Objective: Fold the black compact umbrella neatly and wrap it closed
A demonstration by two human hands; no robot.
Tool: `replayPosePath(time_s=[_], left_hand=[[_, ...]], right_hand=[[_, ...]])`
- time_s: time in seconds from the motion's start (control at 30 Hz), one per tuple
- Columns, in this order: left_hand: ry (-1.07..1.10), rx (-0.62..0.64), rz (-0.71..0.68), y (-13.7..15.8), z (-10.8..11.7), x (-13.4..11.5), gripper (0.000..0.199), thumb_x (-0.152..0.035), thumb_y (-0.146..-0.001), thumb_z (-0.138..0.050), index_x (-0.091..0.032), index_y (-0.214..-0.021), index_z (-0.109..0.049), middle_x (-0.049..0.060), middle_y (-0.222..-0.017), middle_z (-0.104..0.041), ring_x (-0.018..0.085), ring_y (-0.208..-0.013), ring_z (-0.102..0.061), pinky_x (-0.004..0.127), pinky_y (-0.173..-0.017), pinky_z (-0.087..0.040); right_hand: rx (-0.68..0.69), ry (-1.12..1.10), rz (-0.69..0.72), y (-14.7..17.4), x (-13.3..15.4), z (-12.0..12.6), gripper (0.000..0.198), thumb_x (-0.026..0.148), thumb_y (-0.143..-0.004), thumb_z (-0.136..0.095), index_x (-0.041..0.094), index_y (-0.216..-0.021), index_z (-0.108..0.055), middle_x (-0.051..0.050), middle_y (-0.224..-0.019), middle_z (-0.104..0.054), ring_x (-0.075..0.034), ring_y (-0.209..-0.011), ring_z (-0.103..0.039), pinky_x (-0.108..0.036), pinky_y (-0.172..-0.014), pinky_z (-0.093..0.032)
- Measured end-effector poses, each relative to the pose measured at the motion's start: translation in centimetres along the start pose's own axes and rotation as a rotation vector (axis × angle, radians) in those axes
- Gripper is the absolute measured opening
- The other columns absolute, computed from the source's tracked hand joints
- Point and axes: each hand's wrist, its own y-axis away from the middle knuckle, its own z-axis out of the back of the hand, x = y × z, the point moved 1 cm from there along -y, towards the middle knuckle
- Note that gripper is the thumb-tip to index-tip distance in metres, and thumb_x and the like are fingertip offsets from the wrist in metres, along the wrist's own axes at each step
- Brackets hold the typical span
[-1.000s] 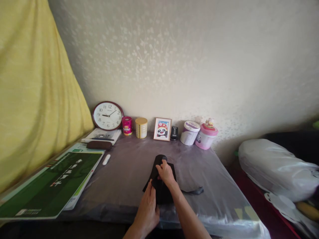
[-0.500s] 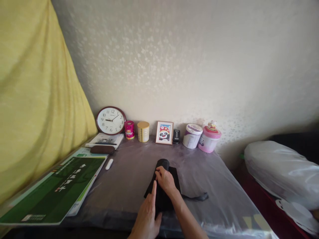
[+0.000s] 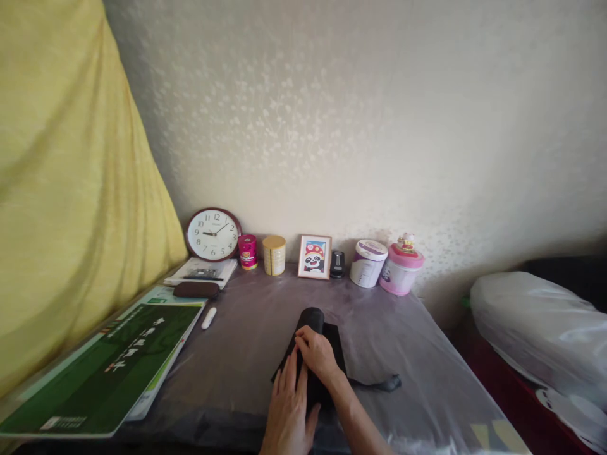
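A black fabric roll [image 3: 312, 316], partly rolled up, lies lengthwise near the front of the table, with a flat flap [image 3: 334, 344] spread out on its right. From its right side a black strap [image 3: 379, 383] trails over the tabletop. My right hand [image 3: 317, 352] is closed over the top of the roll, fingers curled on it. Just nearer to me, my left hand [image 3: 289, 398] lies with stretched fingers against the roll's left side, its fingertips close to the right hand. Both hands cover much of the roll's middle.
Along the wall stand a clock [image 3: 214, 234], a pink tin [image 3: 247, 252], a yellow-lidded canister [image 3: 274, 256], a panda picture frame [image 3: 314, 257] and two tubs [image 3: 368, 264]. A green book [image 3: 104, 373], a brown case [image 3: 196, 289] and a white stick-like object [image 3: 208, 318] lie left.
My left hand has gone from a raised, pointing forefinger to several fingers laid along the roll. The right hand stays on the roll. The whole view has shifted slightly.
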Motion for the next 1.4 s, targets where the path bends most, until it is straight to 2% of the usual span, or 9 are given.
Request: replayPosePath(time_s=[0.13, 0.3, 0.5, 0.67, 0.77, 0.97, 1.07, 1.17, 1.4], left_hand=[[0.075, 0.085, 0.044, 0.5, -2.4, 0.7, 0.075, -0.011, -0.071, -0.041, -0.014, -0.141, -0.012, 0.016, -0.149, -0.014, 0.029, -0.136, -0.018, 0.048, -0.105, -0.032], [0.107, 0.142, 0.084, 0.7, -3.3, 1.2, 0.078, -0.009, -0.068, -0.039, -0.006, -0.14, -0.008, 0.02, -0.148, -0.015, 0.027, -0.136, -0.016, 0.045, -0.109, -0.027], [0.111, 0.247, 0.162, 0.1, -2.1, 0.4, 0.075, -0.01, -0.07, -0.039, -0.002, -0.139, -0.012, 0.02, -0.148, -0.014, 0.027, -0.136, -0.018, 0.043, -0.108, -0.027], [0.125, 0.263, 0.203, -0.2, -1.1, -0.2, 0.073, -0.009, -0.071, -0.037, -0.002, -0.139, -0.011, 0.02, -0.148, -0.014, 0.027, -0.136, -0.019, 0.044, -0.109, -0.026], [0.129, 0.251, 0.205, -0.1, -0.9, -0.4, 0.072, -0.01, -0.073, -0.036, -0.002, -0.139, -0.01, 0.02, -0.148, -0.014, 0.026, -0.136, -0.018, 0.043, -0.109, -0.026], [0.135, 0.166, 0.161, 0.2, -1.0, -0.3, 0.069, -0.013, -0.075, -0.034, -0.004, -0.139, -0.01, 0.019, -0.147, -0.02, 0.024, -0.136, -0.02, 0.043, -0.109, -0.027], [0.112, 0.17, 0.16, 0.2, -0.9, -0.2, 0.068, -0.015, -0.076, -0.034, -0.004, -0.139, -0.01, 0.019, -0.146, -0.021, 0.024, -0.135, -0.022, 0.041, -0.108, -0.028], [0.105, 0.159, 0.145, 0.2, -0.8, -0.2, 0.067, -0.016, -0.078, -0.034, -0.004, -0.139, -0.009, 0.019, -0.146, -0.021, 0.025, -0.135, -0.022, 0.041, -0.108, -0.028], [0.105, 0.139, 0.118, 0.3, -1.3, 0.1, 0.067, -0.016, -0.077, -0.035, -0.003, -0.138, -0.01, 0.021, -0.146, -0.021, 0.026, -0.135, -0.021, 0.042, -0.108, -0.028]], right_hand=[[-0.014, -0.032, 0.133, 1.3, -0.2, 0.2, 0.021, 0.025, -0.087, -0.044, 0.024, -0.094, -0.063, 0.001, -0.077, -0.07, -0.014, -0.076, -0.064, -0.023, -0.07, -0.044], [-0.05, -0.003, 0.407, 2.2, -1.4, 0.3, 0.024, 0.027, -0.089, -0.044, 0.026, -0.091, -0.068, -0.002, -0.098, -0.07, -0.018, -0.109, -0.052, -0.034, -0.098, -0.035], [-0.03, 0.084, 0.402, -1.4, -3.9, -0.6, 0.028, 0.023, -0.091, -0.041, 0.027, -0.089, -0.068, 0.001, -0.103, -0.068, -0.017, -0.118, -0.046, -0.044, -0.106, -0.018], [-0.081, 0.025, 0.304, -4.9, -5.1, -0.5, 0.028, 0.024, -0.089, -0.042, 0.025, -0.088, -0.069, -0.001, -0.105, -0.068, -0.018, -0.118, -0.046, -0.042, -0.106, -0.02], [-0.155, -0.064, 0.156, -6.1, -6.0, 0.4, 0.023, 0.024, -0.085, -0.046, 0.022, -0.094, -0.068, -0.004, -0.11, -0.066, -0.017, -0.114, -0.05, -0.034, -0.103, -0.028], [-0.302, -0.134, -0.206, -4.7, -10.4, 3.6, 0.032, 0.027, -0.084, -0.038, 0.014, -0.1, -0.063, -0.013, -0.104, -0.065, -0.021, -0.1, -0.059, -0.035, -0.091, -0.041], [-0.238, -0.21, -0.321, -2.4, -11.7, 4.5, 0.032, 0.033, -0.083, -0.038, 0.015, -0.088, -0.064, -0.008, -0.086, -0.068, -0.018, -0.078, -0.064, -0.028, -0.069, -0.05], [-0.13, -0.285, -0.38, -0.2, -11.3, 4.4, 0.032, 0.037, -0.082, -0.041, 0.015, -0.08, -0.064, -0.002, -0.065, -0.064, -0.014, -0.059, -0.061, -0.022, -0.051, -0.049], [-0.055, -0.346, -0.39, 1.6, -8.2, 3.6, 0.033, 0.035, -0.077, -0.053, 0.016, -0.104, -0.058, 0.002, -0.066, -0.058, -0.012, -0.051, -0.056, -0.02, -0.037, -0.044]])
